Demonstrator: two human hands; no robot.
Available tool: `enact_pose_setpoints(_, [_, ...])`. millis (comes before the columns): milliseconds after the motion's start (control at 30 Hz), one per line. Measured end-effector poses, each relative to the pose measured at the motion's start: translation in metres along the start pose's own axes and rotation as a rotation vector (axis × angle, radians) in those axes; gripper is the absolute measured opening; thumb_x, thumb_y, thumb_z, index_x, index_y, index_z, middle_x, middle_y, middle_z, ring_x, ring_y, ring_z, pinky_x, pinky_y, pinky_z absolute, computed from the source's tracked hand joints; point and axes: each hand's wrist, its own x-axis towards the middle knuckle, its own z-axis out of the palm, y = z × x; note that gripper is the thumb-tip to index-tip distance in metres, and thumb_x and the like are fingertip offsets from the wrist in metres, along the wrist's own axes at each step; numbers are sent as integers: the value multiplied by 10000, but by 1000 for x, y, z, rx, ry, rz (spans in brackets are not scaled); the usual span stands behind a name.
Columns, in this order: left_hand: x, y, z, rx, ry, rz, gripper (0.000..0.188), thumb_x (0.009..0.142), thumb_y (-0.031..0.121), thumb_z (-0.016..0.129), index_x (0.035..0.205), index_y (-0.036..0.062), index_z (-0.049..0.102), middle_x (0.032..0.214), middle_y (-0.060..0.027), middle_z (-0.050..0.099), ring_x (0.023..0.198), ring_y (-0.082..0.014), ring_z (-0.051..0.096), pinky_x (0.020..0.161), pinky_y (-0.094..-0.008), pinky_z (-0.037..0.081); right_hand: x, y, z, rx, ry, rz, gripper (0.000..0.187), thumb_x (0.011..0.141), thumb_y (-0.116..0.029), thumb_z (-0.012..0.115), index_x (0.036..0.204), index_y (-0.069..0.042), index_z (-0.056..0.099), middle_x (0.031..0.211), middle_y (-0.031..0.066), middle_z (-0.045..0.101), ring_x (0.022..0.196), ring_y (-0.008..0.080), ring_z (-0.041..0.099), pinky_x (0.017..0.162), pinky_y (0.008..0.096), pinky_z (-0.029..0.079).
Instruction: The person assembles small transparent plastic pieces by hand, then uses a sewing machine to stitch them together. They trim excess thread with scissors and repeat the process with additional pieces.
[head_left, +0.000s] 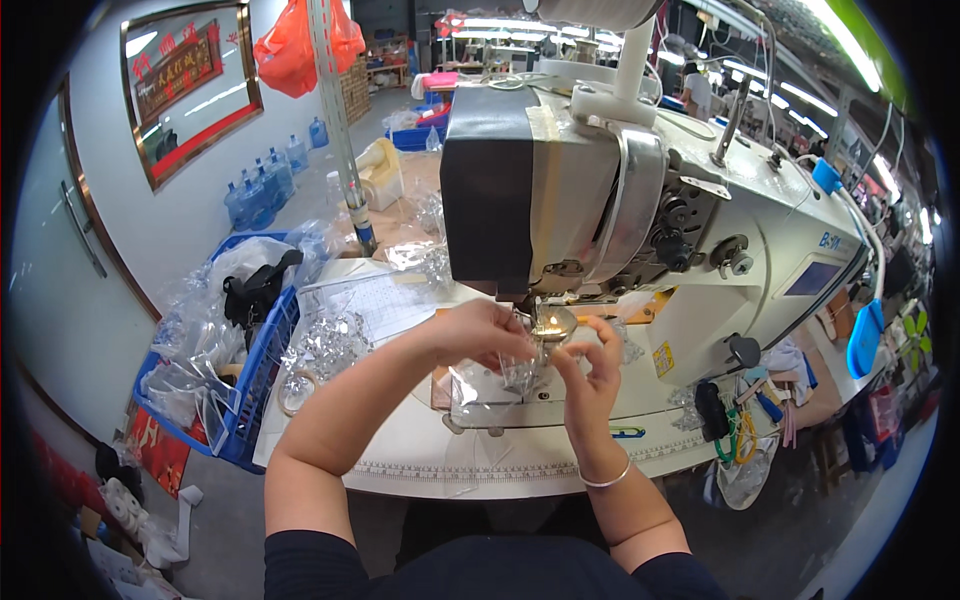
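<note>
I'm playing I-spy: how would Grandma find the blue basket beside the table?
Find the big sewing machine. Go left across the white table to the blue basket at its edge. Unlike the blue jugs behind, it's open-topped and piled with clear plastic.

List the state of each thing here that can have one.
Left hand: fingers bent
Right hand: fingers curved, thumb and forefinger apart
Clear plastic: creased, near the hands
Blue basket: heaped full
Red bag: hanging
Water bottles: upright
Ceiling lights: lit
Machine display: dark, on or off unclear
</note>
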Motion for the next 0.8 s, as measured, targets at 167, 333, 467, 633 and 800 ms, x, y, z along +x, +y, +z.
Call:
enact_pose_setpoints(167, [12,13,-16,-104,-13,-164,233,764,164,738,916,12,647,860,-54,633,760,-138,602,736,-282,518,23,-5,15,-192,110,-222,104,717,-59,688,764,-33,599,1037,91,511,1019,182,461,886,300,363])
enact_pose_setpoints(333, [27,-8,-41,-167,-59,-105,219,776,108,717,965,26,643,903,-52,642,871,-155,617,788,-314,507,37,-8,18,-226,-130,31,142,708,-179,666,700,-42,632,986,123,454,974,252,396,912,383,316])
enact_pose_setpoints(467, [32,-8,-43,-170,-51,-73,225,755,98,736,947,35,638,888,-52,644,848,-155,624,758,-317,519,41,12,17,4,-158,175,200,732,-217,624,735,-17,629,932,119,474,993,251,387,909,353,314])
enact_pose_setpoints(633, [29,-2,-41,-89,17,-43,241,734,72,755,942,50,636,855,-56,645,742,-152,632,653,-302,543,38,-2,16,-181,-157,-30,233,782,-210,529,786,9,609,918,140,503,979,267,397,898,368,319])
enact_pose_setpoints(800, [35,-1,-44,-56,24,-64,257,727,65,761,951,55,635,851,-53,645,735,-151,637,636,-294,545,53,2,14,-265,-224,50,239,752,-193,525,666,28,556,861,194,547,909,300,420,862,380,333])
